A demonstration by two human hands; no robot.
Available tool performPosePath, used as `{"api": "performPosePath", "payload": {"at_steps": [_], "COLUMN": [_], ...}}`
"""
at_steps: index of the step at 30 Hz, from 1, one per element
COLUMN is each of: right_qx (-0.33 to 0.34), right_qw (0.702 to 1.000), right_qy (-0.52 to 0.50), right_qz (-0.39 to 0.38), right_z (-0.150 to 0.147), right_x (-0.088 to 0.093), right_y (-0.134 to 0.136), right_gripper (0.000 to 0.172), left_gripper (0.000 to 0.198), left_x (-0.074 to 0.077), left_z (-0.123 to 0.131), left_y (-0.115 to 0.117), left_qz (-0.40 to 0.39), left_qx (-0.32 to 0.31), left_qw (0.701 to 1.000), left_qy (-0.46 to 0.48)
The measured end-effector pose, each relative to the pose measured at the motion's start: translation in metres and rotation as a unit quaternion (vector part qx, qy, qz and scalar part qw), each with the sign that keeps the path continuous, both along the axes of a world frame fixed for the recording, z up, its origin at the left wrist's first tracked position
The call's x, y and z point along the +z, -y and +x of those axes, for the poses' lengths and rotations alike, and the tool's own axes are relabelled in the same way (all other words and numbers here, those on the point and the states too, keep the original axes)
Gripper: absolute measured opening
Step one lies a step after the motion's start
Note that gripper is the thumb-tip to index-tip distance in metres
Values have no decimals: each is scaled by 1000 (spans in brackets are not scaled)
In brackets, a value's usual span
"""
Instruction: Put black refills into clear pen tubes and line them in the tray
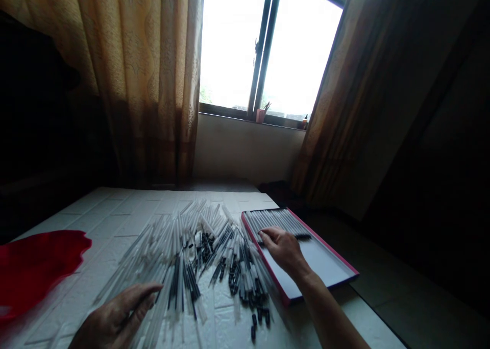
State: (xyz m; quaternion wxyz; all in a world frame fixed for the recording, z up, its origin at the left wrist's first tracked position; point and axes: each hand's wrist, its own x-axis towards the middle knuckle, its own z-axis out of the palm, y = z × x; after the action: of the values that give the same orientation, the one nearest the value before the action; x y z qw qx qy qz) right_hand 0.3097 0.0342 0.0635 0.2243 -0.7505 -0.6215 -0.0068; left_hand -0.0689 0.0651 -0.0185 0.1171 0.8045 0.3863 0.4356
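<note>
A wide heap of slim clear pens [174,237], many with dark ends, covers the middle of the white table [133,201]. My left hand [115,316] is over the near left edge of this heap, index finger stretched out and thumb a little below it. Nothing plainly shows between them. To the right, my right hand [283,249] reaches into a shallow box [325,267] with a red rim and white bottom. Its fingertips are pinched by the box's left wall, at the near end of a row of pens [273,218]; what they grip is hidden.
Several loose black caps [260,316] lie by the heap's near end. A red cloth or bag [42,267] is at the table's left. Beyond the table are patterned curtains [153,73], a bright window [233,43] and a pink cup [261,116] on the sill.
</note>
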Motion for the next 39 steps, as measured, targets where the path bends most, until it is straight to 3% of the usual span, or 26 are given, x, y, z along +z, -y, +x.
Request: {"api": "performPosePath", "payload": {"at_steps": [8,20,24,32,39], "right_qx": [74,15,0,-8,0], "right_qw": [993,975,971,973,978], "right_qy": [77,176,171,124,75], "right_qz": [-40,-137,-166,-195,-196], "right_z": [-38,-47,-51,-53,-53], "right_x": [-10,-4,-3,-7,-12], "right_y": [17,26,28,30,31], "right_gripper": [14,26,21,22,36], "left_gripper": [29,32,32,28,24], "left_x": [4,24,32,6,5], "left_z": [0,10,14,6,5], "left_y": [2,8,11,8,6], "left_qz": [11,102,123,51,43], "left_qx": [5,-16,-19,-15,-16], "left_qw": [1000,994,992,997,998], "left_qy": [-29,-45,-34,-52,-52]}}
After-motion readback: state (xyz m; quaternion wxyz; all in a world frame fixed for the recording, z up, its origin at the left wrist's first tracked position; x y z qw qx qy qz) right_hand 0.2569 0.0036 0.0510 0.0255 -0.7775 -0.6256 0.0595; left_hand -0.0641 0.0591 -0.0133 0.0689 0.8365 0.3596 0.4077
